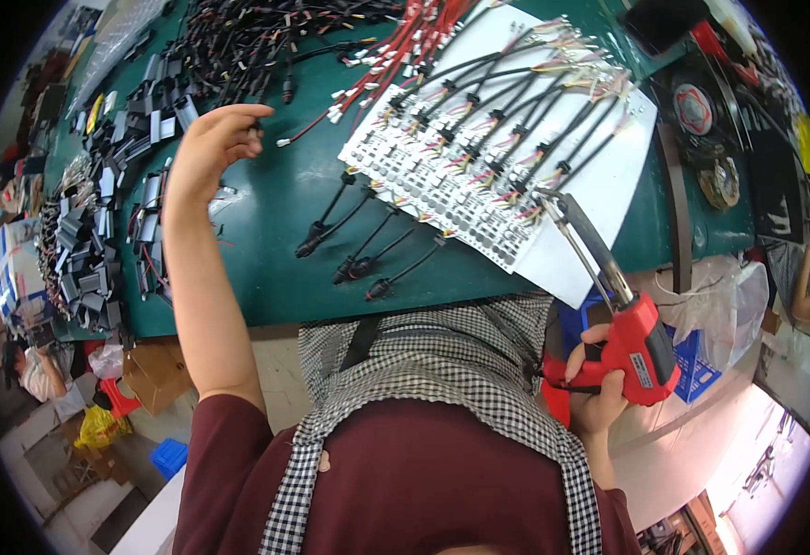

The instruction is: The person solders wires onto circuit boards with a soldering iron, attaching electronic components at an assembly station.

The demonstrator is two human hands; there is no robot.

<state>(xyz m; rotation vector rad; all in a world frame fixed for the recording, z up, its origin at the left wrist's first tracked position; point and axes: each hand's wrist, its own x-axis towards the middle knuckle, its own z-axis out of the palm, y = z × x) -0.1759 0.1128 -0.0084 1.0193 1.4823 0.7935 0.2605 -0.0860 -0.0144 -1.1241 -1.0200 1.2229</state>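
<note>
My right hand [599, 375] is closed around the handle of a red soldering gun [643, 347]. The gun's long tip reaches up and left to the near right edge of a white panel of circuit boards [456, 190]. Black cables with coloured wire ends [516, 111] run from the boards' far edge, and several short black cables with connectors [358, 264] hang off the near edge. Left of the panel, my left hand [220, 148] is raised over the green table, its fingers curled together; a small dark thing shows at the fingertips, too small to name.
The circuit boards lie on a white sheet [562, 273] on the green table [275, 268]. Grey-black plastic housings [86, 250] are heaped at the left. Black cables [257, 46] and red wires with white plugs [391, 69] pile up at the back. A solder spool [719, 182] stands at right.
</note>
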